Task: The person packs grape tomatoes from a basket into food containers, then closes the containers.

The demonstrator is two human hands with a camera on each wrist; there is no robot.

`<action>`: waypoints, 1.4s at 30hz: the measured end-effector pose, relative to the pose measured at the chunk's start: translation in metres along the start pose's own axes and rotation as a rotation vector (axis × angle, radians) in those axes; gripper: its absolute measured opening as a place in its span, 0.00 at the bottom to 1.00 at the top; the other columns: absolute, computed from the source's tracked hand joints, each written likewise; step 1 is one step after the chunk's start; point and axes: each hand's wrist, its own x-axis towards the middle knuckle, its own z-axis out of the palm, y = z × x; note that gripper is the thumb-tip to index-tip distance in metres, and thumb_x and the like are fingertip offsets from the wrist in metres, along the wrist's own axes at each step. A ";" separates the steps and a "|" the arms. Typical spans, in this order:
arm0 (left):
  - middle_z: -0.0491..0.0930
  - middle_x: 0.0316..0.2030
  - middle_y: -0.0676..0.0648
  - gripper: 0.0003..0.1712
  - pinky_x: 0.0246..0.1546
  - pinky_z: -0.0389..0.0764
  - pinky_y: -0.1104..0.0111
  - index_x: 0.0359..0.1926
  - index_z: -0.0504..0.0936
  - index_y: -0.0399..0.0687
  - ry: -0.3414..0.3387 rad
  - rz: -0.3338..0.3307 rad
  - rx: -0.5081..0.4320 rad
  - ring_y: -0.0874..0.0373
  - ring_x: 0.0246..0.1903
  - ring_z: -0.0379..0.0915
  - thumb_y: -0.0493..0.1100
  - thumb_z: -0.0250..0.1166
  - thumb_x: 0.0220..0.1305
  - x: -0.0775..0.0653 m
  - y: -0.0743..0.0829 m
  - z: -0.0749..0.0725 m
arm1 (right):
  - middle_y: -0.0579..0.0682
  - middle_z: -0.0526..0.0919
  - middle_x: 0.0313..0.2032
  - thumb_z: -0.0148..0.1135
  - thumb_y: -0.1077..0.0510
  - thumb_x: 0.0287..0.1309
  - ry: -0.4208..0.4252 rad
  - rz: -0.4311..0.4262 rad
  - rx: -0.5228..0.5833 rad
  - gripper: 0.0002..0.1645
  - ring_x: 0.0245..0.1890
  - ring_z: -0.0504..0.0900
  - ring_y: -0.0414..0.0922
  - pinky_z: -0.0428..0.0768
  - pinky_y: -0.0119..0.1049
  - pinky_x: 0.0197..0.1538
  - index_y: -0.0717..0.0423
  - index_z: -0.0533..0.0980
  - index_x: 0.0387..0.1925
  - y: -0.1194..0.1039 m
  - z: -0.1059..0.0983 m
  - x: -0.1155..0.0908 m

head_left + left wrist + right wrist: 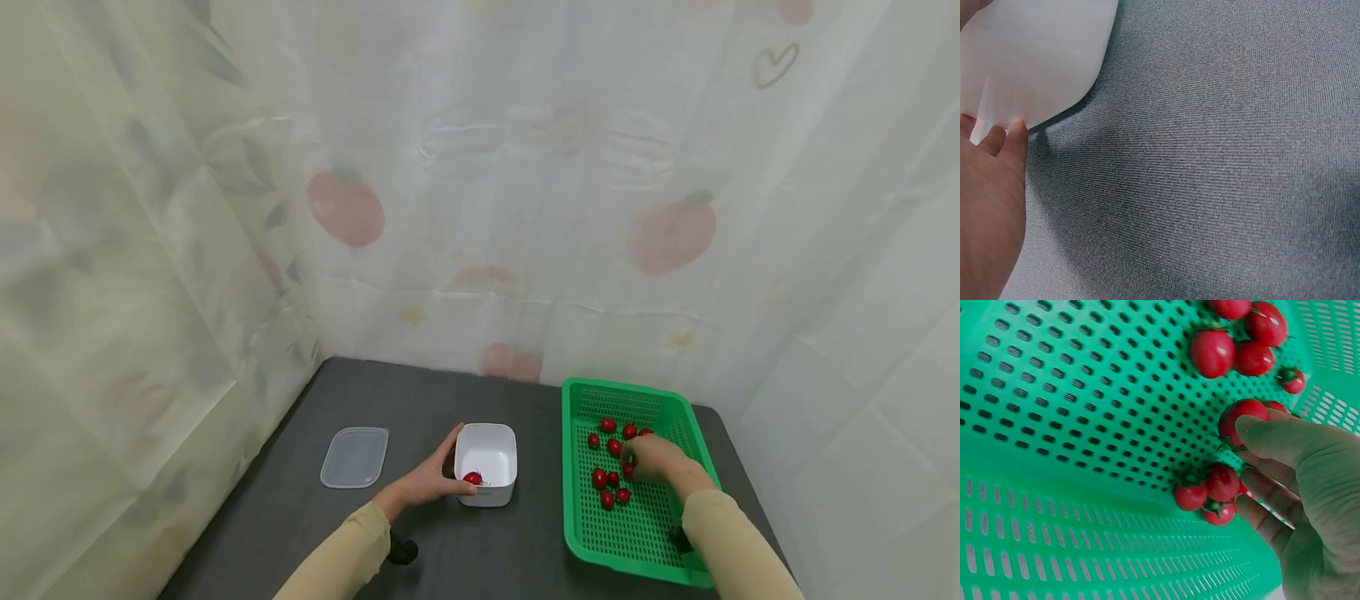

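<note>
My left hand (426, 482) grips a small white square container (495, 497) from its left side, thumb along the front and fingers round the back. In the left wrist view, fingertips press against the wall of the container (1047, 56). One red cherry tomato (472, 477) lies inside it, near the thumb. My right hand (657, 460) reaches into a green perforated basket (569, 475). In the right wrist view, its thumb and fingers pinch a cherry tomato (1231, 417). Several other cherry tomatoes (1212, 354) lie in the basket around the fingers.
A translucent square lid (355, 457) lies flat on the dark grey table (450, 558), left of the container. Patterned curtains (487, 208) hang behind and along both sides of the table. The basket takes up the table's right side, and its raised walls surround the tomatoes.
</note>
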 end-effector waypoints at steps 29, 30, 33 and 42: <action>0.46 0.78 0.39 0.69 0.65 0.69 0.47 0.82 0.31 0.52 -0.005 0.014 -0.008 0.41 0.68 0.58 0.46 0.77 0.61 0.000 -0.001 0.000 | 0.45 0.84 0.52 0.65 0.59 0.70 0.106 -0.213 0.197 0.16 0.56 0.80 0.52 0.79 0.53 0.55 0.48 0.81 0.57 -0.058 -0.067 0.013; 0.46 0.77 0.39 0.68 0.64 0.70 0.48 0.82 0.31 0.53 -0.007 0.018 -0.011 0.41 0.68 0.59 0.46 0.76 0.61 0.000 -0.001 0.000 | 0.46 0.84 0.52 0.65 0.59 0.70 0.105 -0.225 0.203 0.16 0.56 0.80 0.52 0.79 0.53 0.55 0.49 0.81 0.57 -0.062 -0.068 0.015; 0.47 0.77 0.40 0.68 0.64 0.71 0.48 0.82 0.31 0.55 -0.009 0.020 -0.008 0.41 0.68 0.59 0.46 0.76 0.61 0.000 -0.002 0.000 | 0.45 0.84 0.52 0.65 0.58 0.70 0.097 -0.251 0.217 0.17 0.56 0.81 0.52 0.79 0.53 0.55 0.52 0.81 0.58 -0.072 -0.068 0.020; 0.44 0.78 0.39 0.69 0.65 0.69 0.47 0.82 0.31 0.54 -0.017 0.024 -0.027 0.40 0.69 0.57 0.45 0.77 0.61 0.002 -0.004 -0.001 | 0.40 0.84 0.51 0.66 0.56 0.69 0.066 -0.300 0.232 0.17 0.56 0.80 0.47 0.79 0.49 0.55 0.48 0.82 0.58 -0.096 -0.058 0.044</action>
